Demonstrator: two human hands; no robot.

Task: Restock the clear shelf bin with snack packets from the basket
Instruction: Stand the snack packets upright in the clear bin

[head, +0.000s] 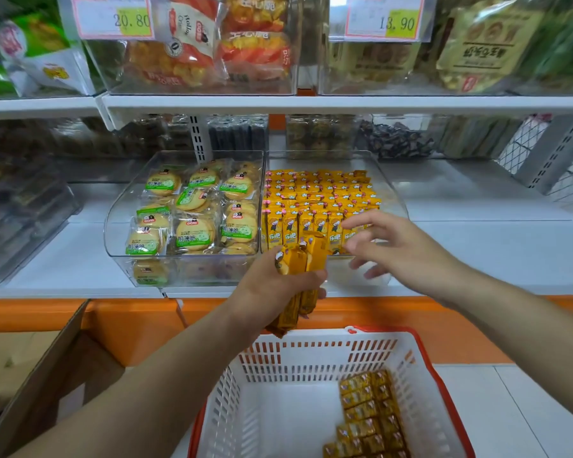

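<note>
Yellow packets (315,256) are clasped in the left grip (272,289). The right grip (407,252) is spread empty over the clear bin (391,190), which is flanked left by a biscuit bin (116,223). A basket (311,361) is set below.

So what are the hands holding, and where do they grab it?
The left hand grips a bunch of yellow snack packets round their middle. The right hand holds nothing; it is spread open.

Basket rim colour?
The basket rim is red-orange, around white slotted walls. It shows best in the head view.
</note>
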